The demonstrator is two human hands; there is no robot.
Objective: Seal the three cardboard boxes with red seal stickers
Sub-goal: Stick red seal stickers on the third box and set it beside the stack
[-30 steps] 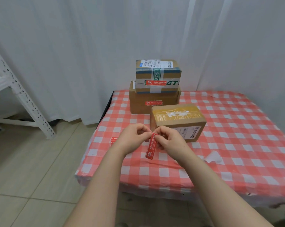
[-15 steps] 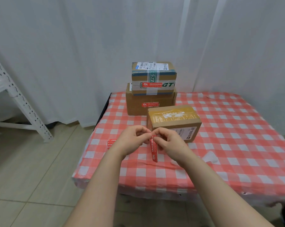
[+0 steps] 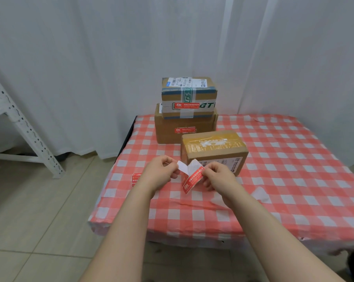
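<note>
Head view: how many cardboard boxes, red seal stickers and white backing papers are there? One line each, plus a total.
Cardboard boxes: 3 (top, lower, near)
Red seal stickers: 4 (top box, lower box, held, lying flat)
White backing papers: 2 (half-peeled, lying loose)
Total: 9

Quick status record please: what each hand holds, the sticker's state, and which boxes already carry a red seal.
left hand: fingers pinch white backing strip
right hand: fingers pinch red seal sticker
sticker state: backing partly peeled, not yet on a box
top box: stacked, red seal on front
bottom box: red seal on front
near box: no red seal visible
spare red sticker: on checked tablecloth, by left wrist
</note>
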